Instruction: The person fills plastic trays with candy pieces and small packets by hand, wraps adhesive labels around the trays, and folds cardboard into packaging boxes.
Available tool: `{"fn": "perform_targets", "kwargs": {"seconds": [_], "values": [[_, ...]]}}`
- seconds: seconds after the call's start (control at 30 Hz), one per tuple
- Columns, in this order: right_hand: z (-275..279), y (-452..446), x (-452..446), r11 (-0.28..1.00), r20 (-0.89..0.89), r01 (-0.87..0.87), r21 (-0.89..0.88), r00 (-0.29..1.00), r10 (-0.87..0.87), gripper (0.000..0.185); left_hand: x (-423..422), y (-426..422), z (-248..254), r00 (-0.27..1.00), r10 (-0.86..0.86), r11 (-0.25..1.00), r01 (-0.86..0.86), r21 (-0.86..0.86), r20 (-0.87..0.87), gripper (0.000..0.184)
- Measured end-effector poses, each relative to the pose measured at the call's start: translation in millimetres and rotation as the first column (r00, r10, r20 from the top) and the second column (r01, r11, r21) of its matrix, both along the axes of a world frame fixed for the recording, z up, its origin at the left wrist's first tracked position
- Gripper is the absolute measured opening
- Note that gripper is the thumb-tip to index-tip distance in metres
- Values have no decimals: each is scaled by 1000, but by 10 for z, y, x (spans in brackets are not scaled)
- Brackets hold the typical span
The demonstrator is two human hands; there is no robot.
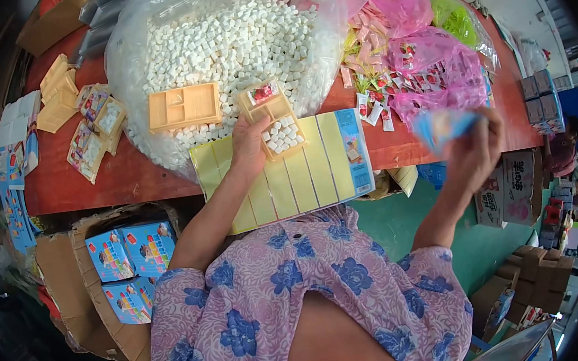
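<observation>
Wooden tray (280,107) is gripped face-up in left hand (251,144), presumably so white cubes (283,135) are kept in; blurred blue packet (441,128) is pinched by right hand (479,152).

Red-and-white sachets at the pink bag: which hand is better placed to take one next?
Probably the right hand: it is nearer the sachets, though holding a blurred blue item; the left hand holds a divided tray.

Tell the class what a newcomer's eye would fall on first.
Probably the heap of white marshmallow-like cubes in a clear plastic bag, top centre on the red table. In front of it, the left hand holds a tan compartment tray; off to the right, the right hand grips a blurred blue item.
</observation>
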State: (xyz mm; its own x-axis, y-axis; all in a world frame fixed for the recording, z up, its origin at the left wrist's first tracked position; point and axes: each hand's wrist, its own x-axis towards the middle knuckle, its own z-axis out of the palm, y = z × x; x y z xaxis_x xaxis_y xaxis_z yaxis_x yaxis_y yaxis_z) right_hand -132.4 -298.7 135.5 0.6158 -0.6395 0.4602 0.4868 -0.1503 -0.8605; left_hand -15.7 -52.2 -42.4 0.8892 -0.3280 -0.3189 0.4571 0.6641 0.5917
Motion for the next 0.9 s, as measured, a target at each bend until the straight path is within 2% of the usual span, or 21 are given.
{"fn": "perform_targets", "kwargs": {"seconds": [0.03, 0.1, 0.13, 0.2, 0.23, 0.27, 0.3, 0.4, 0.5, 0.9], "values": [[-57, 56, 143, 991, 10, -61, 118, 998, 60, 6, 5, -21, -1, 1000, 1, 1000, -1, 1, 3, 29], [-153, 276, 380, 911, -39, -336, 241, 934, 355, 8, 10, -64, 31, 1000, -9, 1000, 9, -21, 6, 30], [-238, 407, 491, 883, -37, -374, 282, 916, 400, 6, 5, -84, 54, 1000, -22, 999, 23, -41, 8, 30], [-431, 638, 681, 747, 22, -533, 398, 819, 573, 6, -16, -116, 110, 1000, -16, 998, 17, -67, 5, 30], [-507, 721, 743, 720, 19, -546, 429, 802, 597, 7, -38, -132, 151, 1000, 1, 997, -1, -72, 1, 30], [-539, 838, 794, 721, -11, -512, 468, 812, 584, 7, -50, -140, 175, 1000, 18, 997, -18, -78, -5, 30], [-629, 872, 835, 719, -28, -515, 467, 804, 594, 8, -26, -146, 159, 996, -42, 999, 44, -21, 77, 36], [-863, 883, 931, 740, -76, -492, 459, 808, 584, 8, -126, -158, 365, 1000, -3, 997, 1, -72, -27, 37], [-962, 867, 945, 763, -107, -471, 443, 817, 567, 9, -148, -141, 375, 998, -23, 998, 26, -60, 50, 36], [-1161, 764, 1017, 805, -255, -431, 407, 793, 554, 9, -192, -138, 394, 1000, 15, 1000, -15, -10, -9, 35]]}}
